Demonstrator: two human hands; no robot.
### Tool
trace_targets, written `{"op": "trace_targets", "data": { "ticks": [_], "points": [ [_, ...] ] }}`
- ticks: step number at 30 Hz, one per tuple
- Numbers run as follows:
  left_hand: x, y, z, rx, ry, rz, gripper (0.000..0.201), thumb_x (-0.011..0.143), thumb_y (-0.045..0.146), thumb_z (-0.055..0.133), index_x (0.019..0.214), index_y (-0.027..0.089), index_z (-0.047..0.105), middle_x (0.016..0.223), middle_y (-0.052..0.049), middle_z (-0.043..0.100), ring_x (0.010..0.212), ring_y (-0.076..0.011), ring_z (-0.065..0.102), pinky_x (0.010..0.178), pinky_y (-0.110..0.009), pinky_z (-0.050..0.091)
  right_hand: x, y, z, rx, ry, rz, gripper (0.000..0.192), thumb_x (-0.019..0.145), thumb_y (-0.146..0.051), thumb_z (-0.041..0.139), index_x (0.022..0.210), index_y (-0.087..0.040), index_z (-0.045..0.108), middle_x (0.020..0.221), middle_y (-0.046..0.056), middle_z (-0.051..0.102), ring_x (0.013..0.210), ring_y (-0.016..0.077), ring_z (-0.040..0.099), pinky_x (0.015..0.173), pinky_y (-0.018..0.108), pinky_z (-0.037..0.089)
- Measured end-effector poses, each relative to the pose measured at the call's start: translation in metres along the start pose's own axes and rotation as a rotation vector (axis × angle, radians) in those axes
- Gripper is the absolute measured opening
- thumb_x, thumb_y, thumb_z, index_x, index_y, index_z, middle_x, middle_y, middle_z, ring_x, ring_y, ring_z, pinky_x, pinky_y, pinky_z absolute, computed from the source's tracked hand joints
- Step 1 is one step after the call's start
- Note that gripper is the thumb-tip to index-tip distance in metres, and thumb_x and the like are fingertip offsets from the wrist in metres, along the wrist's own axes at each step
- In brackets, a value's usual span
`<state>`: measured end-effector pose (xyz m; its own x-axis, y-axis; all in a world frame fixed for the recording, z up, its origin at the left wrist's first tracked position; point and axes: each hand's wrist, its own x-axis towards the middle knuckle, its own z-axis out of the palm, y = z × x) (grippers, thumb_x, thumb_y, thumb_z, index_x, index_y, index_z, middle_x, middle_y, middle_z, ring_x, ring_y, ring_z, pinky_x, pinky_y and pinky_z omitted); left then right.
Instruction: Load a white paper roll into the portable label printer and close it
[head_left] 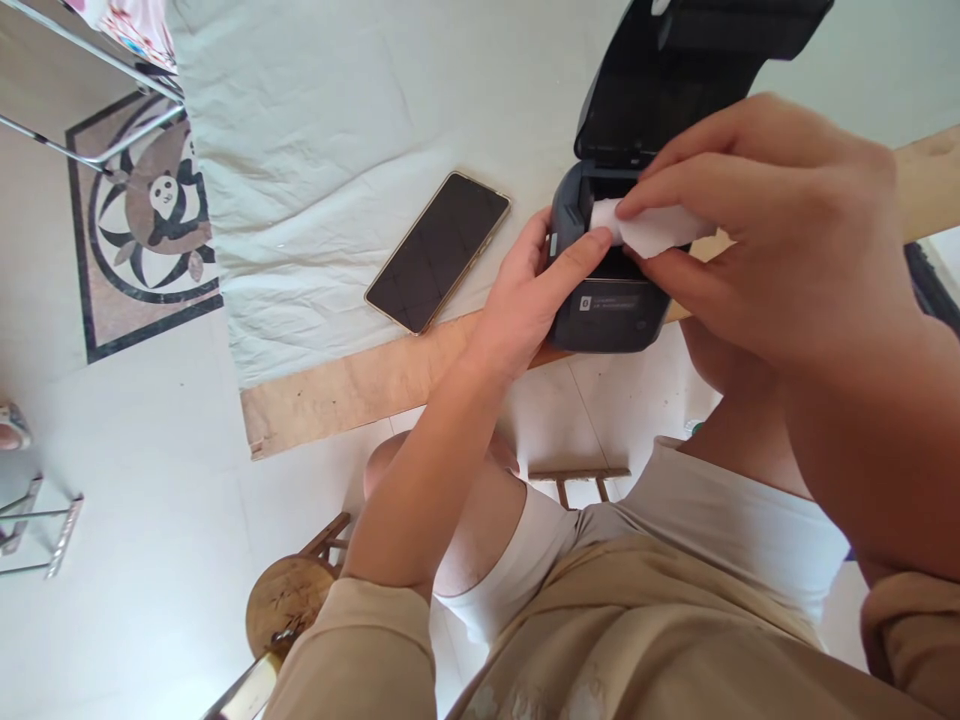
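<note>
Two hands work at a small dark printer point(611, 300) that sits at the near edge of a table, its lid point(675, 70) tipped up and back. A white strip of paper point(652, 228) lies across the open top of the printer. The right hand point(765, 220) pinches that paper between thumb and fingers. The left hand point(532, 290) is pressed against the printer's left side, its forefinger laid over the front edge and touching the paper's end. Left of the printer, a phone point(439, 250) with a dark screen lies flat on a pale cloth point(337, 120). Nearer than the printer, the bare wooden table edge point(360, 385) shows, and below it a round wooden stool point(289, 600).
</note>
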<state>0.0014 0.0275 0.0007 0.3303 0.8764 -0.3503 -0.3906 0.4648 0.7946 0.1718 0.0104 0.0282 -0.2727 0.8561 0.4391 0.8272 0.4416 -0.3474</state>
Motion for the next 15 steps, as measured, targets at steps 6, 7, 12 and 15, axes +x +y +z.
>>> {"op": "trace_targets", "data": {
  "ticks": [6, 7, 12, 15],
  "points": [
    [0.0, 0.001, 0.004, -0.061, 0.038, -0.031, 0.005, 0.098, 0.02, 0.065, 0.093, 0.019, 0.065, 0.084, 0.0, 0.07, 0.117, -0.0239, 0.071, 0.111, -0.034, 0.053, -0.005, 0.003, 0.008, -0.047, 0.14, -0.017, 0.01, 0.086, -0.024, 0.066, 0.092, -0.029, 0.07, 0.078, -0.003, 0.07, 0.074, 0.0146, 0.065, 0.065, 0.032, 0.041],
    [0.0, 0.0, 0.003, -0.05, 0.026, -0.025, 0.007, 0.098, 0.022, 0.064, 0.092, 0.019, 0.065, 0.083, 0.001, 0.069, 0.116, -0.0234, 0.072, 0.108, -0.032, 0.054, -0.006, 0.003, 0.01, -0.054, 0.145, -0.01, 0.007, 0.086, -0.025, 0.066, 0.09, -0.029, 0.07, 0.076, -0.004, 0.069, 0.073, 0.0151, 0.065, 0.068, 0.033, 0.042],
    [0.002, -0.005, -0.006, -0.041, -0.09, 0.064, 0.014, 0.098, 0.031, 0.065, 0.09, 0.02, 0.064, 0.082, 0.002, 0.069, 0.088, -0.0173, 0.073, 0.089, -0.031, 0.06, -0.009, -0.001, 0.022, 0.045, 0.123, -0.032, 0.014, 0.092, -0.032, 0.062, 0.083, -0.028, 0.072, 0.083, -0.002, 0.075, 0.088, 0.0197, 0.073, 0.082, 0.04, 0.054],
    [0.004, -0.006, -0.009, 0.014, -0.078, 0.048, 0.007, 0.092, 0.024, 0.074, 0.09, 0.022, 0.068, 0.082, 0.001, 0.07, 0.095, -0.0174, 0.071, 0.095, -0.027, 0.057, -0.016, -0.001, 0.028, 0.12, 0.133, -0.08, 0.018, 0.095, -0.033, 0.06, 0.083, -0.026, 0.072, 0.086, -0.001, 0.077, 0.107, 0.0225, 0.074, 0.091, 0.042, 0.059]
  ]
}}
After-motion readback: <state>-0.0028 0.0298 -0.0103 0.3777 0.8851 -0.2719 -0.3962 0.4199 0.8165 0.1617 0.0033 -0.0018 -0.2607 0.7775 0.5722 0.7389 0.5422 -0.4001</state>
